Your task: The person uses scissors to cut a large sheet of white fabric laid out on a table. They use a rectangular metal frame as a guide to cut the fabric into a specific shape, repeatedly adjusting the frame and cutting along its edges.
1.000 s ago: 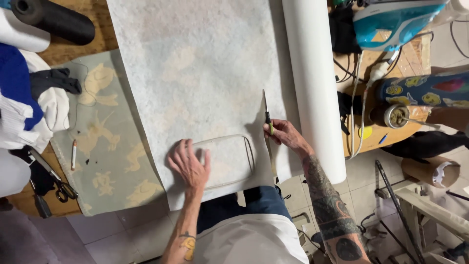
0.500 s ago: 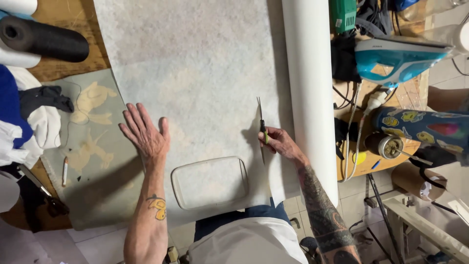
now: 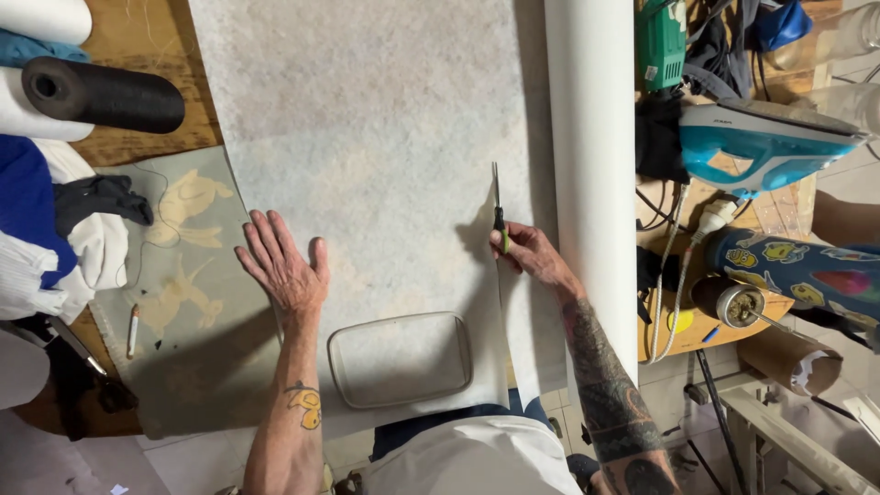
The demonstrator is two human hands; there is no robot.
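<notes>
Beyond the right hand [image 3: 532,255]'s clamped fingers, scissors [image 3: 498,213] parted white interfacing [image 3: 385,174]; left hand [image 3: 284,266] lay splayed flat nearby; slack fabric might skew the cut.

L hand [image 3: 284,266] flat, fingers spread, on edge of white sheet [image 3: 367,137] over counter [image 3: 137,37]. R hand [image 3: 532,257] grips scissors [image 3: 498,215], blades pointing away, in a cut through sheet. Clear tray [image 3: 401,359] lies near between arms. White roll [image 3: 591,165] just right of R hand.
</notes>
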